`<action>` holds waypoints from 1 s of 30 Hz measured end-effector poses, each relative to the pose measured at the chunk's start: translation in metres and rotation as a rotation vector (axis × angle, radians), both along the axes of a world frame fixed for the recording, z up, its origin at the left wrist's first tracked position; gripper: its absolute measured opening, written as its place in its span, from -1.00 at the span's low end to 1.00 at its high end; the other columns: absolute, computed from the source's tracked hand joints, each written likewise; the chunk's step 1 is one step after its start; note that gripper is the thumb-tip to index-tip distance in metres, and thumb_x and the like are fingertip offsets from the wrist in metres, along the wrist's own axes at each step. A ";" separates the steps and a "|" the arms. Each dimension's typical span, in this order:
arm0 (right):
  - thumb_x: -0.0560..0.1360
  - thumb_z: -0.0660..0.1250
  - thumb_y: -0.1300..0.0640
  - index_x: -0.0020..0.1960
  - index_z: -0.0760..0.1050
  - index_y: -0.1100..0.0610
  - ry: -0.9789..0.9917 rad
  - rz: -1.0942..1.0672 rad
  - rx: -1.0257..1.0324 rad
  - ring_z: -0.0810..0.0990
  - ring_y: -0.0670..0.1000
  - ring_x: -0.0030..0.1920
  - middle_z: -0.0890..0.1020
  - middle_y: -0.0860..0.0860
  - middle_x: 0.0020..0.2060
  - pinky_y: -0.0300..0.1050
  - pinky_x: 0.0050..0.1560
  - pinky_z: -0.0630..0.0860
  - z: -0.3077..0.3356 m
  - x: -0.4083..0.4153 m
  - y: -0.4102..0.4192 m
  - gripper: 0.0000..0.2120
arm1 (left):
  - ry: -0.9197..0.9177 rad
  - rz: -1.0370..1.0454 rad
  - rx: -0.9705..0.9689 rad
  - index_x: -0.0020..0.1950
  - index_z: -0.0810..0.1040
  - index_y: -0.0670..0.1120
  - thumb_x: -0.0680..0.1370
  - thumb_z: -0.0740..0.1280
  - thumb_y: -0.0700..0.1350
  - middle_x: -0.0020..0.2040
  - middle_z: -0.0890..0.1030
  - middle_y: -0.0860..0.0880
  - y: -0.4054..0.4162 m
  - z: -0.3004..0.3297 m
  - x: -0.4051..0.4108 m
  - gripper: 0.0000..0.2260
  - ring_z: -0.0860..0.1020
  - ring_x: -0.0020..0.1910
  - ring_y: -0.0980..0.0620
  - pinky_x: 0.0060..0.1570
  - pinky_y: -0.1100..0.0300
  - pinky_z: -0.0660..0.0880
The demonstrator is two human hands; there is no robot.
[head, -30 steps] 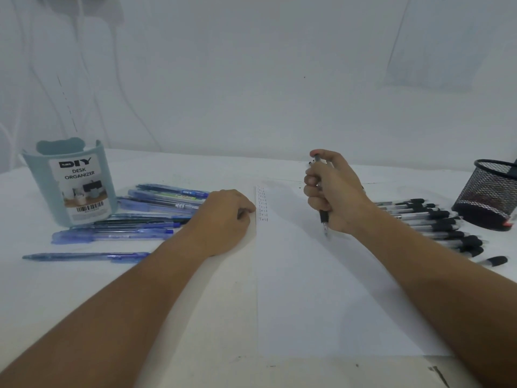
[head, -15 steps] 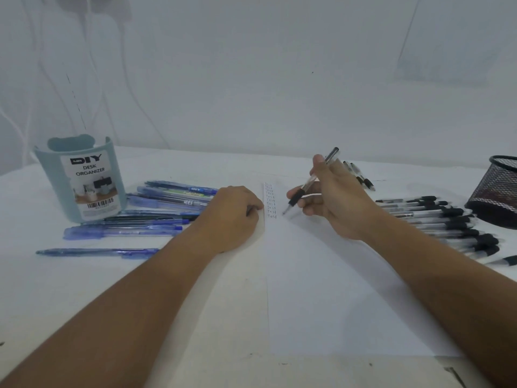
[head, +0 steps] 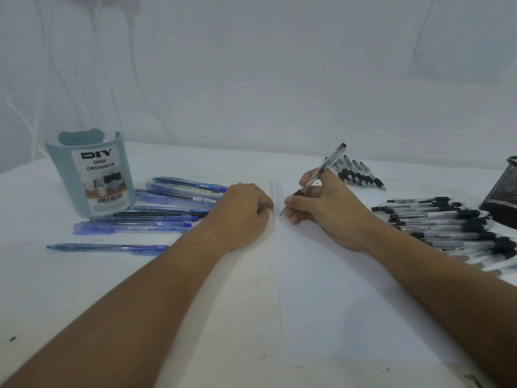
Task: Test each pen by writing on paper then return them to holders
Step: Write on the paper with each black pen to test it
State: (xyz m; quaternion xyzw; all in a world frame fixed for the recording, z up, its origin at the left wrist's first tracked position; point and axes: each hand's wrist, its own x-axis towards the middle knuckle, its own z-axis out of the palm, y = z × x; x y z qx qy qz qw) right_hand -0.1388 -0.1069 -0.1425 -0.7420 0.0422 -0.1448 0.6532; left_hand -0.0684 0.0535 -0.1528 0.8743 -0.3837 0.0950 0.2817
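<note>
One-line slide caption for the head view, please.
Right hand writes with a black-grip pen on paper; left hand steadies it.

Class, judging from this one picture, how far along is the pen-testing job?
Done: a column of test marks runs down the paper. In hand: the right hand writes with a black-grip pen; the left hand steadies the sheet. Left: blue pens and black pens lie outside the organizer and mesh holder.
</note>
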 end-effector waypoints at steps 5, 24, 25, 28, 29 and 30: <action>0.49 0.35 0.46 0.00 0.29 0.15 -0.021 0.013 -0.028 0.58 0.15 -0.36 0.59 0.29 -0.24 -0.07 -0.27 0.56 -0.001 -0.003 0.001 -0.68 | 0.000 -0.004 0.001 0.14 0.63 -0.11 0.54 0.21 -0.25 0.16 0.60 -0.04 0.000 0.001 -0.001 -0.73 0.51 0.15 0.00 0.22 0.17 0.39; 0.49 0.38 0.42 0.01 0.30 0.16 -0.002 0.014 -0.031 0.59 0.17 -0.32 0.61 0.26 -0.24 -0.03 -0.18 0.57 -0.003 0.000 -0.001 -0.69 | 0.016 -0.016 -0.003 0.14 0.64 -0.07 0.54 0.19 -0.26 0.16 0.59 -0.06 0.000 0.000 -0.001 -0.70 0.48 0.16 -0.02 0.21 0.14 0.38; 0.49 0.39 0.40 0.01 0.30 0.16 -0.004 0.006 -0.062 0.60 0.16 -0.31 0.62 0.24 -0.24 -0.01 -0.16 0.59 -0.004 0.000 -0.001 -0.70 | 0.014 -0.014 -0.002 0.14 0.64 -0.07 0.54 0.19 -0.26 0.16 0.59 -0.05 0.000 0.000 -0.001 -0.70 0.48 0.16 -0.02 0.22 0.14 0.38; 0.50 0.37 0.39 0.00 0.29 0.15 -0.010 -0.006 -0.135 0.60 0.16 -0.31 0.61 0.21 -0.26 0.06 -0.14 0.60 -0.004 0.000 0.000 -0.71 | 0.010 -0.012 0.004 0.16 0.63 -0.07 0.54 0.19 -0.25 0.17 0.59 -0.05 0.000 0.000 -0.001 -0.71 0.49 0.17 0.00 0.24 0.15 0.36; 0.50 0.35 0.41 0.00 0.29 0.14 -0.008 -0.003 -0.112 0.58 0.14 -0.33 0.60 0.22 -0.26 0.02 -0.19 0.59 -0.003 0.000 -0.001 -0.71 | 0.011 -0.011 0.003 0.16 0.63 -0.07 0.54 0.19 -0.25 0.18 0.59 -0.05 0.000 0.000 -0.002 -0.70 0.49 0.17 0.01 0.23 0.18 0.36; 0.50 0.35 0.43 -0.01 0.28 0.14 -0.005 0.002 -0.069 0.57 0.13 -0.35 0.58 0.23 -0.27 -0.03 -0.24 0.57 -0.002 0.000 -0.001 -0.70 | 0.010 -0.011 0.002 0.16 0.63 -0.08 0.54 0.19 -0.25 0.18 0.59 -0.05 0.000 0.000 -0.002 -0.70 0.49 0.17 0.01 0.22 0.21 0.35</action>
